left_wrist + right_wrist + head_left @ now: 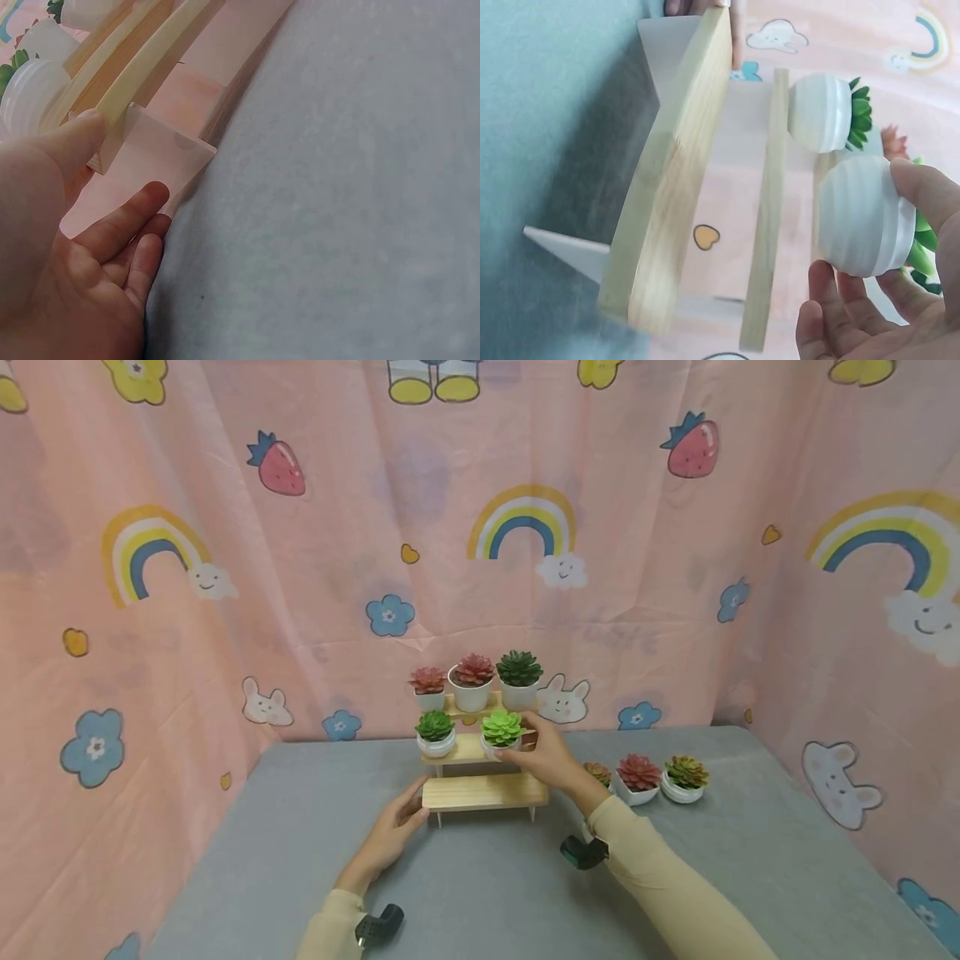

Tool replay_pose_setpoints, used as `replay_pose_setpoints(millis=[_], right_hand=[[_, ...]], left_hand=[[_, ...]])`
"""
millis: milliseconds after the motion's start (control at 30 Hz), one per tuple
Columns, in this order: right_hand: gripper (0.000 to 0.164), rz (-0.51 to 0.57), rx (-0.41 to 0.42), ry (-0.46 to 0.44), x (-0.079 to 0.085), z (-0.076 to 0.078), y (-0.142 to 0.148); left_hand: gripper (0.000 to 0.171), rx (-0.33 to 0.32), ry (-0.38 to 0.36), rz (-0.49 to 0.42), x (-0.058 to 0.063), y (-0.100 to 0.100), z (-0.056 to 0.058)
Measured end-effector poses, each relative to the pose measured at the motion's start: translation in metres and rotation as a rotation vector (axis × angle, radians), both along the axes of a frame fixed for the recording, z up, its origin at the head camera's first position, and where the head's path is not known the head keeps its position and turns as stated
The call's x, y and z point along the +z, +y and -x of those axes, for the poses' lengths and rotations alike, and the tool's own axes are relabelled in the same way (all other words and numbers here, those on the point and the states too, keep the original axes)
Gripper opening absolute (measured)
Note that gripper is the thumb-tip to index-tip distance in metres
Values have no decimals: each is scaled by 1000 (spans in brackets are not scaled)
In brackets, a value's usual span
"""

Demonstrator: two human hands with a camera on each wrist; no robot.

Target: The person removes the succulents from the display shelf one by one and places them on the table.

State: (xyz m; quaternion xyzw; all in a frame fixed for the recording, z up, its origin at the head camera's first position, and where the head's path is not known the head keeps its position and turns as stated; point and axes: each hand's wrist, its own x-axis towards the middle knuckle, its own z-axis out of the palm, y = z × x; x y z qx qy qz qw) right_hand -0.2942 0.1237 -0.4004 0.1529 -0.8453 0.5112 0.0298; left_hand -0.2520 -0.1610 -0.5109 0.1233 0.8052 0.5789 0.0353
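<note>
My right hand (547,758) pinches a ribbed white pot (862,217) holding a bright green succulent (502,727), with thumb and fingers on opposite sides. It is at the middle step of a three-tier wooden stand (485,791); whether its base touches the wood I cannot tell. On that step's left end sits a dark green succulent (435,727) in a white pot. At the lowest step's left end, my left hand (392,828) grips the board. In the left wrist view its thumb (82,135) is against the board, and other fingers lie beside the translucent leg (150,150).
On the top step stand a small red succulent (428,685), a larger red one (472,681) and a dark green one (519,678). Right of the stand, a red succulent (637,777), a yellow-green one (685,778) and a partly hidden one (597,773) rest on the grey table (480,893). A pink curtain (337,527) hangs behind.
</note>
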Motion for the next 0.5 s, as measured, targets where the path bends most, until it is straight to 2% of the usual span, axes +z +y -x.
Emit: replay_pose_setpoints(millis=[233,333,500], right_hand=[[64,18,29,6,1,-16,19],[72,-14,26,12,0,-22,29],[75,-77,6,5,-4,-36,47]], left_hand=[[59,32,-7,19,2,-1,-2],[60,30,-10,21,2,0,-1],[60,19,-6,11,1,0,-1]])
